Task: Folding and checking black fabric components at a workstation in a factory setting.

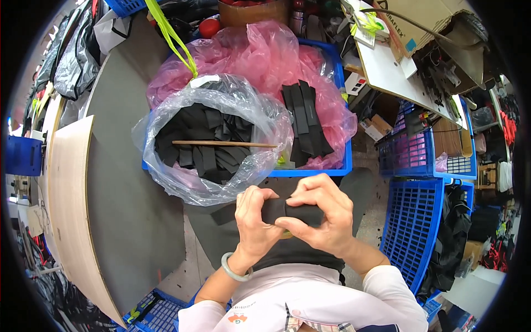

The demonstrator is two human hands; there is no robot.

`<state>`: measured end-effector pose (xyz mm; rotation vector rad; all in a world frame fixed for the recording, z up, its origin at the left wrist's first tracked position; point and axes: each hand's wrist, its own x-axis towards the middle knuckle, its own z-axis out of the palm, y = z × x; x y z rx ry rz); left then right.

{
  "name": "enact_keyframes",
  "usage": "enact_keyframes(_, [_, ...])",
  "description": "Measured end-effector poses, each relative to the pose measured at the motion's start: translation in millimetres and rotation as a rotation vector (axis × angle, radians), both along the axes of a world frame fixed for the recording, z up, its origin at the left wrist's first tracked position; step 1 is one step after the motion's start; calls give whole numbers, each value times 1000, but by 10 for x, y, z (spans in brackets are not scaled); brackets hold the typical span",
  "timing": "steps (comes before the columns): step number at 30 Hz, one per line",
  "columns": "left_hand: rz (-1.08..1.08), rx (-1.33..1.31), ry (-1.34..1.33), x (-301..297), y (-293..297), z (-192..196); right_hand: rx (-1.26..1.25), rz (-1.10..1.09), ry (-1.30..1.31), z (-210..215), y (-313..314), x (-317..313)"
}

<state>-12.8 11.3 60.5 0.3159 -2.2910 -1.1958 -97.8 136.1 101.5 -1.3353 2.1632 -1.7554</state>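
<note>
Pinching one black fabric strip (292,212), left hand (253,218) and right hand (323,216) together.

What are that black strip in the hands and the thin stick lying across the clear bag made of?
The black strip looks like matte fabric or elastic webbing: it bends softly between both hands. The stick looks like bare wood or bamboo: pale tan, straight and rigid.

Light was bright and even, from overhead, w/ only soft shadows under the hands. Glare showed on the clear plastic bag (215,105) and pink plastic sheet (265,50). Centre was sharp; slight softness twd the rim. Strong fisheye bend at the edges, e.g. the wooden board (69,210) curved. Corners were black vignette. Black pieces lost detail in the dark.
</note>
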Motion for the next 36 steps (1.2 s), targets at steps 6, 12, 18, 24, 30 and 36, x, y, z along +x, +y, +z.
enact_keyframes(6, [52, -127, 114, -19, 32, 2, 10, -181, 139, 5, 79, 122])
enact_keyframes(12, [85, -115, 90, -45, 113, 28, -93, -90, 193, -174, 151, 130])
enact_keyframes(18, [76, -105, 69, -56, 74, 65, -174, -217, 74, -95, 5, 176])
enact_keyframes(24, [27, -102, 18, -1, 21, 51, -29, -6, -70, -112, 19, 102])
enact_keyframes(30, [-188, 124, -147, 15, -33, -4, 184, 160, -263, -96, 18, -32])
enact_keyframes(36, [-737, 1292, -526, -5, -130, -54, 44, 278, -499, -176, -25, -418])
